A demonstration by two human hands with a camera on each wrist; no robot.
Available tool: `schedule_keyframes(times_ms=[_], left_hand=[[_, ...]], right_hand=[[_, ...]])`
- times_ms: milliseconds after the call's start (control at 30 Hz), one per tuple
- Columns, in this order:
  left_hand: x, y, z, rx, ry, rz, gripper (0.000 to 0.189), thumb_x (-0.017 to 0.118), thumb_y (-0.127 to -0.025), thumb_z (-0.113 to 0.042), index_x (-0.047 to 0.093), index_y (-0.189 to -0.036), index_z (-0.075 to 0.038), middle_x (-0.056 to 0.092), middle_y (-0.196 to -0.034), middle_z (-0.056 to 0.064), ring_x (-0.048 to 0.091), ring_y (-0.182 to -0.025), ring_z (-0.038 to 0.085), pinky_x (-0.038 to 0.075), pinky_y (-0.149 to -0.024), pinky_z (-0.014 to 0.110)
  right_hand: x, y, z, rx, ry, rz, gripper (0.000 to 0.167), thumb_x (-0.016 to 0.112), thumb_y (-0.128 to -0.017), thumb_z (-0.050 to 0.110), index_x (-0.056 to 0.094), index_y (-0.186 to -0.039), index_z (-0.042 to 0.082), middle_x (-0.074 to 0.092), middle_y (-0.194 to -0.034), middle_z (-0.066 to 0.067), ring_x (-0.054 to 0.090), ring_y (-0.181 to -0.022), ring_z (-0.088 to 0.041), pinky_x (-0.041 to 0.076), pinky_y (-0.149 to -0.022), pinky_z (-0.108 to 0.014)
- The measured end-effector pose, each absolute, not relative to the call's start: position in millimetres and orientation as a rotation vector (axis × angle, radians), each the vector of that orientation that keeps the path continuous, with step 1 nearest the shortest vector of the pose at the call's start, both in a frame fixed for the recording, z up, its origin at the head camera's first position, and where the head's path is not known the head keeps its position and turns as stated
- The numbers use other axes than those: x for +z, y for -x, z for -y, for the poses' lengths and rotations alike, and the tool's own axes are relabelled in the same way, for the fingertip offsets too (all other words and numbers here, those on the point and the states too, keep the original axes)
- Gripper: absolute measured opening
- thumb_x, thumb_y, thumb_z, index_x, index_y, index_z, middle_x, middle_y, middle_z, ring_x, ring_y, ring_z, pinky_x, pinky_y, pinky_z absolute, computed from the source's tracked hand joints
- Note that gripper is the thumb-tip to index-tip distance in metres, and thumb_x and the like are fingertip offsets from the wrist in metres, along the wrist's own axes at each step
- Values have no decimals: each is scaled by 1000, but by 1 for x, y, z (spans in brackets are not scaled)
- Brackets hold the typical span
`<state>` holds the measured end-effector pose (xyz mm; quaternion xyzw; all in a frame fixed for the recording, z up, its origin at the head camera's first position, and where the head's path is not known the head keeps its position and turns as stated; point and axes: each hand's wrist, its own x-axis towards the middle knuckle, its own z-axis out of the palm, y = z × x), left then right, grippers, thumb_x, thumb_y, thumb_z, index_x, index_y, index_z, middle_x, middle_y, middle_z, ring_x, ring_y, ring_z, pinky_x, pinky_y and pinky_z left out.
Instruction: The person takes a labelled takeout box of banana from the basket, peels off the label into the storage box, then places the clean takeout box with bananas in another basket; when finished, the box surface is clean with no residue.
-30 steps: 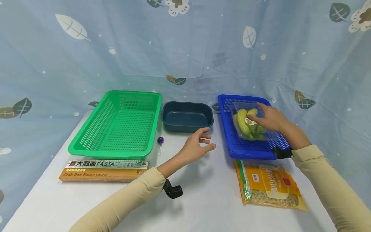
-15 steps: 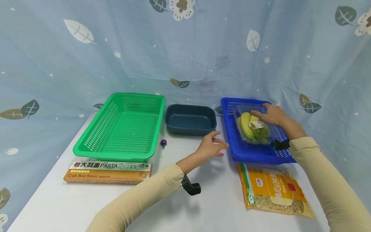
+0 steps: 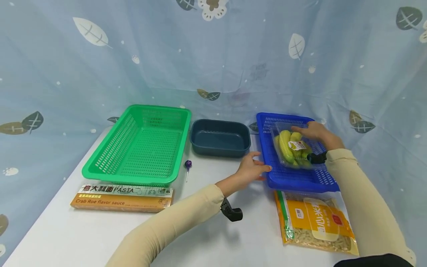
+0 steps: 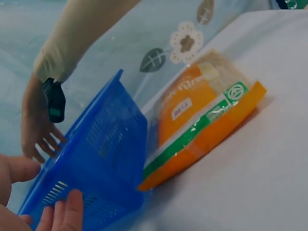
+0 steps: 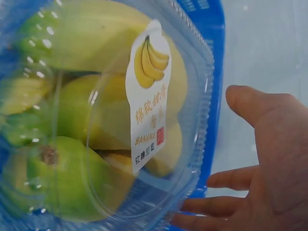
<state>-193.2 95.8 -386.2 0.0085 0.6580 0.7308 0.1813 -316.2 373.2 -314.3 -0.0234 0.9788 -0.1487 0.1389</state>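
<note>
A clear plastic box of bananas (image 3: 289,148), mostly yellow-green under a printed label, lies in the blue basket (image 3: 280,178) at the right. My left hand (image 3: 251,170) is at the basket's left side. In the left wrist view, its thumb (image 4: 25,168) is near the rim while its fingertips (image 4: 73,207) overlap the outer wall, with a gap between. My right hand (image 3: 317,131) is over the basket's far right part, beside the banana box. In the right wrist view, its thumb and fingers (image 5: 216,204) are spread, with the fingertips close to the box's edge and the basket rim.
An orange bag (image 3: 317,222) lies in front of the blue basket. A dark teal bin (image 3: 220,151) stands in the middle, with a purple lollipop (image 3: 188,164) near it. At the left is a green basket (image 3: 146,148), with a pasta box (image 3: 121,198) before it.
My left hand has moved right, from open table to the blue basket's side. The right hand has shifted slightly toward the basket's right rim. The head view has shifted slightly.
</note>
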Motion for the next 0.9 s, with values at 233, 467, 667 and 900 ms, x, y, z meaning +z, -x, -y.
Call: schedule_keyframes(times_ms=[233,467,667,900], left_hand=[[-386,196,-103,2100,23,-1812,64,76,-83,7,50,-139,-7,61,-101,11,67,-82,21,61,-73,42],[-384,200,-106,2117,39,-1777,63,75,-81,11,50,-137,-5,60,-98,12,66,-77,18,61,-69,37],[-385,202,-107,2125,32,-1772,62,75,-81,12,51,-136,-5,60,-91,9,64,-73,17,61,-65,35],[-385,201,-106,2114,25,-1778,61,74,-83,10,50,-136,-5,58,-91,9,62,-73,17,61,-70,40]], right_hand=[[-325,326,-378,-482,-21,-2797,97,43,-101,59,27,-138,-29,31,-137,-51,40,-122,-62,41,-97,-66],[-327,334,-384,-528,-122,-2777,65,54,-99,48,49,-103,-17,50,-91,-27,55,-81,-38,53,-66,-47],[-332,341,-389,-711,-220,-2698,50,62,-95,48,36,-68,15,32,-55,2,37,-48,-14,54,-56,-40],[-336,338,-395,-987,-273,-2604,35,55,-102,28,49,-76,6,33,-51,5,32,-46,-11,46,-51,-36]])
